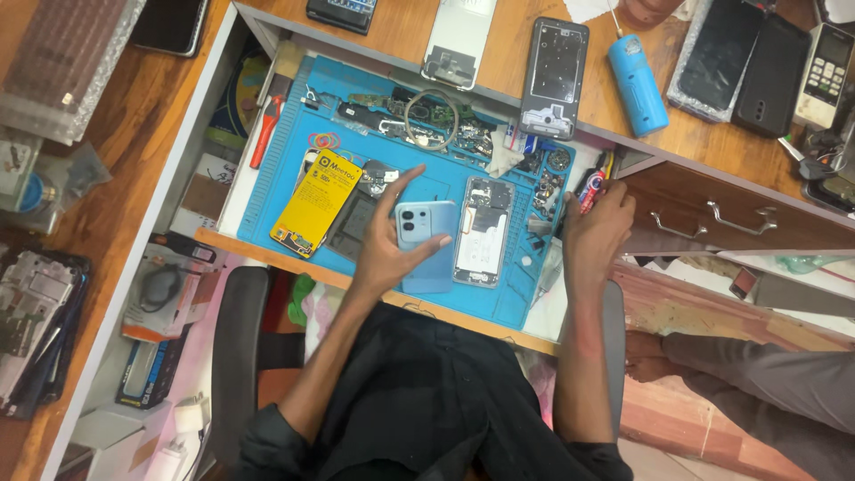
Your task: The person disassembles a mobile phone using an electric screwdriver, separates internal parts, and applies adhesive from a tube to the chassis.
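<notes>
The left hand (385,254) held a light-blue phone back cover (426,245) upright over the near edge of the blue repair mat (276,178), its grip closed on the cover with thumb against one side and forefinger raised behind it. Just beside it on the mat lay the opened phone body (483,232), its inner parts facing up. To do this well, the cover probably wanted holding by its edges only, kept square to the body, with the camera window lined up before any pressing. The right hand (595,233) reached to the mat's right edge, its grip curled by the red-handled tools (591,185); whether it held one could not be told.

Further left on the mat lay a yellow battery (316,203), and beyond it loose boards and a wire ring (432,118). The mat sat in a pulled-out drawer of a wooden counter (401,31), where a blue cylinder (638,85) and a bare phone frame (554,78) rested.
</notes>
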